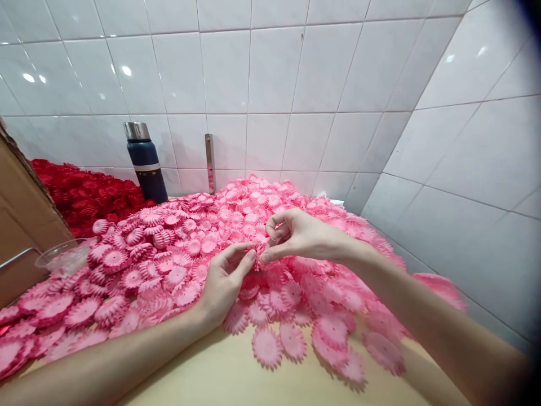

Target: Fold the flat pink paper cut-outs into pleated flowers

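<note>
Pinching one pink petal disc (258,252) between my left hand (224,282) and right hand (296,234), I saw the pink heap (177,254) crowd the desk (220,372) to its tiled far corner; bare wood remained only along the near edge.

Dark blue flask (146,163) with steel cap upright against white tiled wall (270,84). Red flower pieces (84,194) heaped left of flask. Cardboard box (23,214) at far left. Clear plastic cup (63,256) beside box. Metal bracket (209,162) on wall. Bench (220,378) pale wood.
</note>
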`<state>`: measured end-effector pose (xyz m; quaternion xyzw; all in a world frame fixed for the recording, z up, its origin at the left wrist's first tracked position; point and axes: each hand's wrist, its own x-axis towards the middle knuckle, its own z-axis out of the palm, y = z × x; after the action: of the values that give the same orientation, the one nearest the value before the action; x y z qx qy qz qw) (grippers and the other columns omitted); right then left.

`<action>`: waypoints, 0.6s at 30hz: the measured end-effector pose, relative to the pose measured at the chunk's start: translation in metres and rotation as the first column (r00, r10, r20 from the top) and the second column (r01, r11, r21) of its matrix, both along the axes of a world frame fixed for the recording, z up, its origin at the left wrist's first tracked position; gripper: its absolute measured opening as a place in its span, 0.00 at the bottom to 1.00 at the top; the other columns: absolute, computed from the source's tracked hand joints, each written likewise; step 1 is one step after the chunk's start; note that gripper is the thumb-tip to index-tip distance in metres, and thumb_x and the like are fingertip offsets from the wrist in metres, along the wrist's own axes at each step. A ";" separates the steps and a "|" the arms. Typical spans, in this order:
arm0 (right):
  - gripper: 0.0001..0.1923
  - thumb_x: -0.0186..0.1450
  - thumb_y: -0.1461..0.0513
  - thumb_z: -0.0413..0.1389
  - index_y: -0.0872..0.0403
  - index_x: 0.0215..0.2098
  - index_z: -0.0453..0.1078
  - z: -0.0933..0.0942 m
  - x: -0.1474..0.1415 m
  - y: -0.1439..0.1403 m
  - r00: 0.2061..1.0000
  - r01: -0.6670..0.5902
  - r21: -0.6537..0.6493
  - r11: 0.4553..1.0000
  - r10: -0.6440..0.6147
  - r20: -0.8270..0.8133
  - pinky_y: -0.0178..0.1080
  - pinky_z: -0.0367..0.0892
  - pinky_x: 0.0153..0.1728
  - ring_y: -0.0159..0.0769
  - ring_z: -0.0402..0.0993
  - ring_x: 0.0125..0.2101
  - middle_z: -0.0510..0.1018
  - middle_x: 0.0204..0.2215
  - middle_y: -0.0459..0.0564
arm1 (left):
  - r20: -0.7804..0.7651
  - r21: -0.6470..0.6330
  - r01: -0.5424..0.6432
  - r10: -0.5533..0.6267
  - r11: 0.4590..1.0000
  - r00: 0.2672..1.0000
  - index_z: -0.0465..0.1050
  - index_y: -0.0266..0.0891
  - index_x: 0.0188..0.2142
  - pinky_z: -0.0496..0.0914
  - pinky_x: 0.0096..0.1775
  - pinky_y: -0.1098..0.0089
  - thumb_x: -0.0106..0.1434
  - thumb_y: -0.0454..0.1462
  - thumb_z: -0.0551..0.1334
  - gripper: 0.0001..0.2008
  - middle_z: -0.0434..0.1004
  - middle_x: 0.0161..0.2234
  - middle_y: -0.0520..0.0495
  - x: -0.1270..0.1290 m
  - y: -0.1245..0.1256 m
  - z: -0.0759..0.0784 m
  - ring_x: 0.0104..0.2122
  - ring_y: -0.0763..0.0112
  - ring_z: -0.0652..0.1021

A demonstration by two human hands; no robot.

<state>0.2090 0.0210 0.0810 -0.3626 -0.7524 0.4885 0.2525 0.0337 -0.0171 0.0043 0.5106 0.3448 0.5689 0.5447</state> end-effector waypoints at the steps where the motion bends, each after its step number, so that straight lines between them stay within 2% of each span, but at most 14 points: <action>1: 0.19 0.49 0.61 0.68 0.54 0.25 0.60 -0.002 0.000 0.001 1.000 -0.016 -0.014 1.000 0.016 -0.021 0.37 0.70 0.32 0.38 0.78 0.30 0.76 0.22 0.45 | 0.010 -0.006 0.000 0.000 1.000 1.000 0.75 0.36 0.38 0.76 0.39 0.67 0.58 0.40 0.66 0.10 0.80 0.34 0.47 0.000 0.000 0.000 0.36 0.66 0.80; 4: 0.18 0.50 0.61 0.68 0.55 0.26 0.61 -0.004 0.001 0.003 0.997 -0.051 -0.057 0.997 0.049 -0.051 0.38 0.70 0.32 0.37 0.78 0.30 0.77 0.22 0.46 | -0.002 -0.014 -0.026 0.026 1.000 1.000 0.73 0.36 0.36 0.75 0.36 0.71 0.59 0.38 0.65 0.08 0.79 0.30 0.49 -0.001 0.003 -0.003 0.32 0.70 0.79; 7: 0.18 0.50 0.62 0.68 0.54 0.26 0.60 0.002 0.009 0.006 0.998 -0.055 -0.052 0.997 0.055 -0.010 0.35 0.68 0.30 0.35 0.77 0.28 0.76 0.21 0.45 | -0.031 0.002 -0.091 0.091 0.996 0.995 0.72 0.36 0.38 0.73 0.32 0.74 0.60 0.36 0.64 0.07 0.77 0.28 0.50 -0.003 0.004 -0.006 0.28 0.72 0.78; 10: 0.19 0.51 0.62 0.66 0.54 0.25 0.57 0.013 0.021 0.011 0.999 0.015 0.029 0.999 -0.016 0.040 0.34 0.64 0.27 0.33 0.74 0.27 0.74 0.21 0.43 | -0.055 0.049 -0.105 0.107 0.993 0.993 0.71 0.37 0.39 0.73 0.31 0.74 0.61 0.35 0.62 0.07 0.74 0.23 0.54 -0.003 0.003 -0.006 0.25 0.74 0.77; 13: 0.18 0.53 0.63 0.63 0.53 0.24 0.55 0.023 0.022 0.012 0.991 0.088 0.155 0.984 -0.103 0.091 0.34 0.63 0.25 0.31 0.71 0.25 0.74 0.21 0.43 | -0.051 0.098 -0.072 0.077 0.993 0.996 0.72 0.37 0.38 0.74 0.34 0.72 0.61 0.35 0.62 0.06 0.74 0.22 0.54 0.000 -0.002 -0.003 0.26 0.74 0.77; 15: 0.16 0.54 0.65 0.60 0.52 0.24 0.54 0.026 0.015 0.010 0.973 0.128 0.286 0.950 -0.176 0.149 0.34 0.61 0.24 0.30 0.68 0.24 0.72 0.21 0.43 | -0.034 0.096 -0.061 0.064 0.994 0.997 0.72 0.37 0.38 0.75 0.36 0.71 0.61 0.36 0.62 0.06 0.77 0.25 0.51 0.002 -0.004 -0.001 0.28 0.72 0.78; 16: 0.14 0.54 0.66 0.59 0.52 0.24 0.54 0.026 0.010 0.009 0.956 0.144 0.383 0.913 -0.228 0.184 0.34 0.60 0.24 0.30 0.66 0.23 0.70 0.21 0.43 | -0.028 0.086 -0.063 0.065 0.994 0.997 0.72 0.36 0.38 0.75 0.36 0.70 0.61 0.36 0.62 0.07 0.78 0.26 0.50 0.003 -0.005 0.000 0.29 0.71 0.79; 18: 0.12 0.53 0.69 0.55 0.52 0.22 0.54 0.026 0.005 0.009 0.905 0.174 0.591 0.788 -0.364 0.219 0.34 0.57 0.23 0.29 0.62 0.22 0.66 0.20 0.42 | -0.041 0.073 -0.094 0.097 0.993 0.994 0.72 0.36 0.38 0.74 0.33 0.73 0.61 0.36 0.62 0.07 0.78 0.25 0.50 0.002 -0.007 -0.001 0.27 0.72 0.78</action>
<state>0.2139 0.0299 0.1072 -0.4523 -0.8321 0.1397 0.2891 0.0355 -0.0237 0.0031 0.5251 0.3604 0.5945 0.4908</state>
